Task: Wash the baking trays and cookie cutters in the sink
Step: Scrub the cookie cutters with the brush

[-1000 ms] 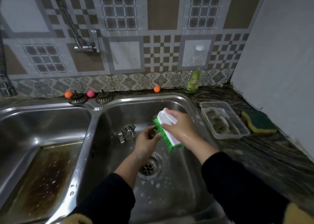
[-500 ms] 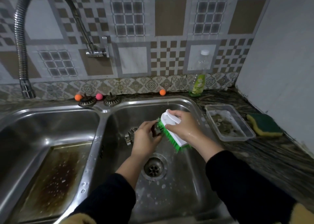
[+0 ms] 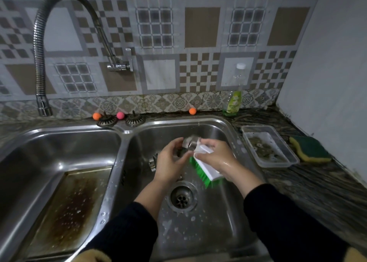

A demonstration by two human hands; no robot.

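Observation:
Over the right sink basin [image 3: 198, 232] my left hand [image 3: 168, 162] holds a small metal cookie cutter [image 3: 190, 142], blurred at its fingertips. My right hand [image 3: 216, 156] grips a white scrub brush with green bristles [image 3: 206, 170], its front end against the cutter. Another metal cookie cutter [image 3: 153, 163] lies on the basin floor just left of my left hand. A stained baking tray [image 3: 67, 208] lies flat in the left basin, brown residue and water drops on it.
The drain [image 3: 181, 199] sits below my hands. A flexible faucet [image 3: 42, 43] arches over the left basin. Two sink strainers [image 3: 121, 120], small coloured balls and a detergent bottle [image 3: 233, 101] line the back edge. A plastic container [image 3: 268, 146] and a sponge [image 3: 309, 151] rest on the right counter.
The view has tilted up, showing the whole faucet. The cutter in my left hand has turned up toward the brush's front end; both hands stay over the drain.

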